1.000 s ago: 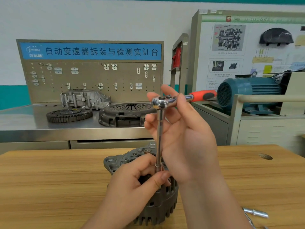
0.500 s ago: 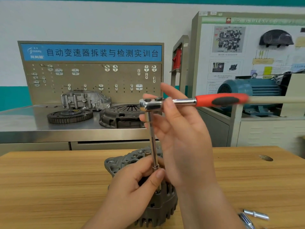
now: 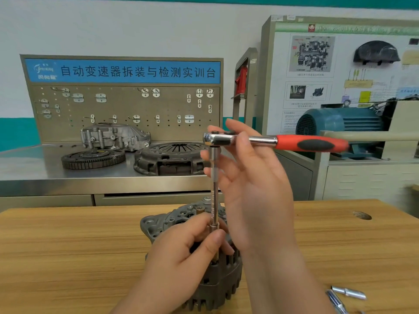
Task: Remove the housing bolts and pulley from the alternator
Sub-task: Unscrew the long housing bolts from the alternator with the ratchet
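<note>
A grey alternator stands on the wooden table, close to me. A chrome extension bar rises nearly upright from its top. A ratchet wrench with a red and black handle sits on the bar's upper end, its handle pointing right. My left hand pinches the bar's lower end at the alternator housing and hides the bolt there. My right hand holds the ratchet head, with one finger laid over the chrome neck. The pulley is not visible.
Small chrome tool pieces lie on the table at the bottom right. A steel bench behind carries a flywheel, a clutch cover and a cast housing. A blue motor sits at the right.
The ratchet handle has swung from pointing away toward the back right to pointing straight right. The bar tilted briefly and stands upright again. My left hand stays at the bar's base.
</note>
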`<state>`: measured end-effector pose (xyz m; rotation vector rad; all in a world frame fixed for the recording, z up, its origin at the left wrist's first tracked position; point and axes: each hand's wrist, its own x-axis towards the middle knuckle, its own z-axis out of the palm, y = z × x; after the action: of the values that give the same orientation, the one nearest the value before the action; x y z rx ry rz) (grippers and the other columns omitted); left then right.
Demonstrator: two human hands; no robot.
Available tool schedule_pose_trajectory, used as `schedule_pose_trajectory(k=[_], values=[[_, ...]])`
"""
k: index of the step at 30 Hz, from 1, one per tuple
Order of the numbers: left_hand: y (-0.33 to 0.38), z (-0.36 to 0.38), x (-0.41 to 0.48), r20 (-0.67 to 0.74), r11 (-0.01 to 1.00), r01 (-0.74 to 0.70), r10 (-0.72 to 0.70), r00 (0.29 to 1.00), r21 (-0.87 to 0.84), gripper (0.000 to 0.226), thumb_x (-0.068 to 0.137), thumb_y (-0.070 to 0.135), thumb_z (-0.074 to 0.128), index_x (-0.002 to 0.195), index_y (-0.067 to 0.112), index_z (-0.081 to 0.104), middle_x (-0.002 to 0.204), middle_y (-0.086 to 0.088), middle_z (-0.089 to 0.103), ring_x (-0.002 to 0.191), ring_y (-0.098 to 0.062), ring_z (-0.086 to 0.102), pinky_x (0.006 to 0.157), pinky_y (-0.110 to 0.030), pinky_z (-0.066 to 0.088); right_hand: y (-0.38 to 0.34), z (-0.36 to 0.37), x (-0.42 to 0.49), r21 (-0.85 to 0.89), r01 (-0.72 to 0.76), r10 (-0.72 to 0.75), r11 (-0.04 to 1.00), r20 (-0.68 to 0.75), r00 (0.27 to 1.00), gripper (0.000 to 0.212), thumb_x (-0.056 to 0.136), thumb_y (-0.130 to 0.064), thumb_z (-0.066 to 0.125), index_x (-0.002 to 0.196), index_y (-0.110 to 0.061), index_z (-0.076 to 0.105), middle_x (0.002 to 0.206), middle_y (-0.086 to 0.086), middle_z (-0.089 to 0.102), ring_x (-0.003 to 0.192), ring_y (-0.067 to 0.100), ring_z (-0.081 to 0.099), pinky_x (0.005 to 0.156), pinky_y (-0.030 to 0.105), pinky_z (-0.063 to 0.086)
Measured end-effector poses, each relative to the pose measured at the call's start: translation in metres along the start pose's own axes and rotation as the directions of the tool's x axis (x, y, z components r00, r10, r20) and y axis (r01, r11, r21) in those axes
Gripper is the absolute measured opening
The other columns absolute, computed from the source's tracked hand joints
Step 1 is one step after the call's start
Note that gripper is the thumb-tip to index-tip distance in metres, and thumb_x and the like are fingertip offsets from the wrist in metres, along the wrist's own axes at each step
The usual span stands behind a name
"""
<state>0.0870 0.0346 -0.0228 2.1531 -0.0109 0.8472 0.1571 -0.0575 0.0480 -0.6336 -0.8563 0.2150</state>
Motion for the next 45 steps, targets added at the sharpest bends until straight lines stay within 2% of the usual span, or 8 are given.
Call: schedule_pose_trajectory(k=[4, 10, 14, 18, 25, 31, 35, 45], values=[[0.001, -0.0021, 0.0003, 0.031, 0.999, 0.009, -0.008, 0.999, -0.039, 0.04, 0.08, 0.058, 0.042, 0.1, 0.032, 0.064, 0.084, 0.018, 0.074, 0.082, -0.01, 0.068, 0.079, -0.043, 0.053, -0.0057, -0.0029, 0.0024, 0.117, -0.095, 0.095, 0.989, 0.007, 0.995, 0.028, 0.083, -0.032, 0.056, 0.105, -0.016, 0.065, 0.097, 0.005, 0.074, 0.075, 0.019, 0.068, 0.062, 0.025, 0.053], [-0.0012, -0.0009, 0.0006, 0.0, 0.999, 0.05, -0.05, 0.999, -0.014, 0.023, 0.081, 0.044, 0.052, 0.095, 0.031, 0.065, 0.079, 0.021, 0.074, 0.079, -0.001, 0.068, 0.075, -0.03, 0.049, 0.0001, 0.0011, -0.0006, -0.202, 0.174, -0.171, 0.964, 0.035, 0.985, 0.017, 0.086, -0.021, 0.059, 0.093, -0.029, 0.073, 0.087, -0.006, 0.069, 0.082, 0.018, 0.06, 0.076, 0.033, 0.049], [-0.0033, -0.0007, -0.0004, -0.007, 1.0, -0.001, 0.001, 1.0, -0.022, 0.033, 0.08, 0.059, 0.047, 0.098, 0.038, 0.064, 0.077, 0.02, 0.072, 0.073, -0.002, 0.065, 0.068, -0.026, 0.047, -0.0005, 0.0025, -0.0006, -0.021, 0.025, -0.024, 0.999, 0.047, 0.999, 0.022, 0.088, -0.029, 0.057, 0.105, -0.025, 0.069, 0.103, 0.0, 0.074, 0.079, 0.018, 0.069, 0.074, 0.027, 0.055], [-0.0054, -0.0008, -0.0001, 0.018, 0.999, -0.029, 0.03, 0.999, -0.013, 0.035, 0.081, 0.062, 0.044, 0.108, 0.046, 0.059, 0.082, 0.007, 0.074, 0.08, -0.016, 0.067, 0.078, -0.046, 0.053, -0.0033, 0.0027, 0.0002, 0.137, -0.129, 0.118, 0.982, 0.088, 0.989, 0.04, 0.083, -0.039, 0.047, 0.113, -0.016, 0.06, 0.097, 0.006, 0.075, 0.068, 0.017, 0.069, 0.062, 0.024, 0.053], [-0.0058, 0.0005, 0.0003, -0.001, 0.999, 0.027, -0.027, 1.0, 0.024, 0.019, 0.079, 0.049, 0.054, 0.098, 0.048, 0.058, 0.074, 0.021, 0.072, 0.076, 0.003, 0.064, 0.064, -0.007, 0.04, 0.0028, 0.0014, -0.0007, -0.177, 0.107, -0.097, 0.978, 0.063, 0.993, 0.02, 0.086, -0.027, 0.058, 0.094, -0.036, 0.074, 0.094, -0.004, 0.071, 0.091, 0.023, 0.062, 0.085, 0.04, 0.05], [-0.0041, -0.0011, -0.0004, 0.032, 1.0, -0.021, 0.022, 0.999, -0.019, 0.036, 0.079, 0.064, 0.044, 0.108, 0.047, 0.057, 0.083, 0.014, 0.074, 0.081, -0.01, 0.068, 0.078, -0.04, 0.053, 0.0019, 0.0015, -0.0007, -0.018, 0.003, -0.001, 1.0, 0.111, 0.994, 0.03, 0.09, -0.033, 0.047, 0.112, -0.023, 0.065, 0.103, 0.007, 0.074, 0.073, 0.018, 0.069, 0.072, 0.026, 0.054], [-0.0046, -0.0014, 0.0003, 0.035, 0.998, -0.008, 0.01, 0.999, -0.061, 0.035, 0.079, 0.058, 0.047, 0.101, 0.037, 0.063, 0.079, 0.011, 0.074, 0.076, -0.006, 0.066, 0.07, -0.03, 0.049, 0.0008, 0.0023, -0.0004, 0.044, -0.043, 0.037, 0.998, 0.13, 0.991, 0.032, 0.09, -0.034, 0.045, 0.112, -0.021, 0.063, 0.098, 0.008, 0.074, 0.067, 0.017, 0.068, 0.07, 0.027, 0.054], [-0.0047, -0.001, -0.0007, 0.029, 0.999, -0.012, 0.013, 1.0, -0.03, 0.035, 0.08, 0.063, 0.044, 0.108, 0.048, 0.057, 0.088, 0.017, 0.074, 0.087, -0.009, 0.069, 0.082, -0.042, 0.053, 0.0006, 0.0023, -0.0004, 0.004, 0.01, -0.01, 1.0, 0.141, 0.99, 0.027, 0.089, -0.029, 0.049, 0.107, -0.024, 0.069, 0.099, 0.001, 0.072, 0.067, 0.015, 0.066, 0.069, 0.026, 0.053]])
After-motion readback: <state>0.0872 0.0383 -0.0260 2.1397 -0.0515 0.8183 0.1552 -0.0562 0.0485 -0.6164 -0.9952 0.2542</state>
